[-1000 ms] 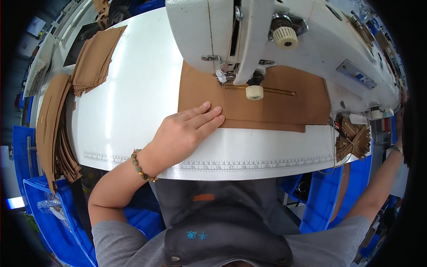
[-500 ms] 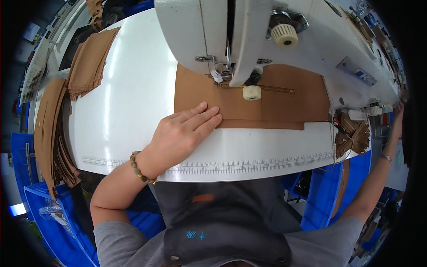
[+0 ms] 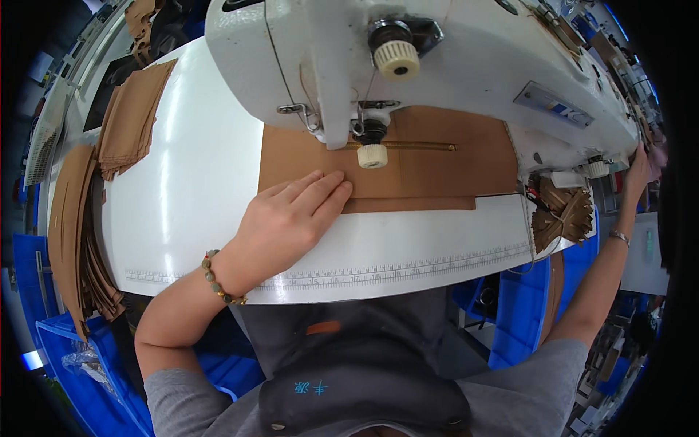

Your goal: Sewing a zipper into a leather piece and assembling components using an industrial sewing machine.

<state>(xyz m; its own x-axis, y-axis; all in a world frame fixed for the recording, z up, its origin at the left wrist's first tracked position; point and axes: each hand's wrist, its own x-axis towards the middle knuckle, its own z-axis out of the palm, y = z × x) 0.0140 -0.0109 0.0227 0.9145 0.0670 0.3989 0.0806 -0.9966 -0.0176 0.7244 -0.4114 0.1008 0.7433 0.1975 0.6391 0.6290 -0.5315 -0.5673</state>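
Note:
A white sewing machine (image 3: 480, 65) stands over a brown fabric piece (image 3: 451, 175) with a long, narrow gold-coloured strip (image 3: 429, 146) across it, partly hidden by the lower knob (image 3: 372, 155). My left hand (image 3: 287, 218) rests on that piece's left lower part, fingers stretched out and lying flat, just left of and below the needle area. My right hand (image 3: 637, 164) reaches up to the machine's far right end beside a blurry pink thing; its fingers are small and partly hidden.
Brown piece stacks (image 3: 135, 109) and long brown strips (image 3: 73, 233) lie at the left of the white table (image 3: 182, 204). A cut-scrap bundle (image 3: 561, 218) sits at the right. Blue bins (image 3: 520, 313) stand below on both sides. A printed ruler runs along the front edge.
The view has shifted, so machine, fabric and stacks appear farther left. My right forearm is more upright, its hand at the machine's end. My left hand keeps its place on the fabric.

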